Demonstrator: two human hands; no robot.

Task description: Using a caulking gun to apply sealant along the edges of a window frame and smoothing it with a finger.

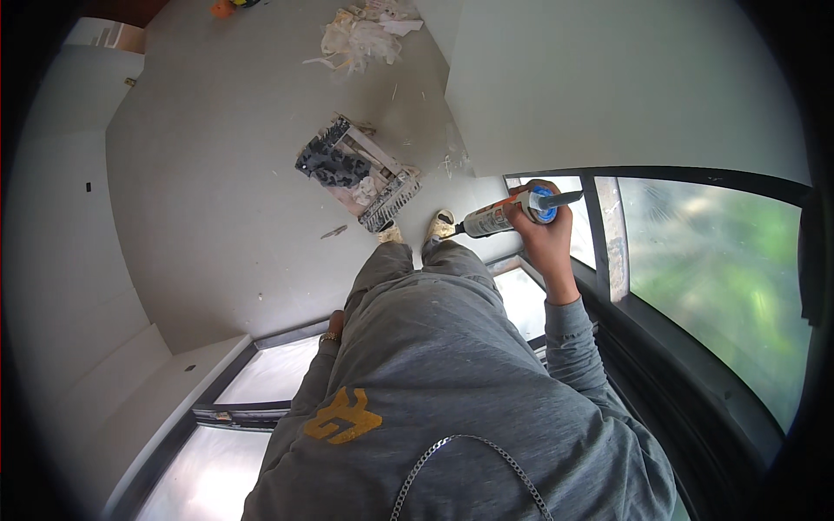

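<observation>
My right hand (pixel 549 247) is raised at my right side, close to the window frame. Its fingers are wrapped round the nozzle end of a sealant cartridge (pixel 488 220), which has a white label with orange marks. A blue collar and a grey nozzle (pixel 561 200) stick out past the thumb, pointing right toward the window. The cartridge's far end is dark and reaches out above my right shoe. My left hand (pixel 335 325) hangs low beside my left thigh, a bracelet at its wrist. Most of its fingers are hidden behind my clothing.
A worn, dirty box-like item (pixel 363 156) with a dark patterned cloth lies on the grey floor ahead of my shoes. Crumpled clear plastic (pixel 365 36) is heaped farther off. Dark-framed windows (pixel 712 260) stand close at my right, with more panes (pixel 269 372) behind me.
</observation>
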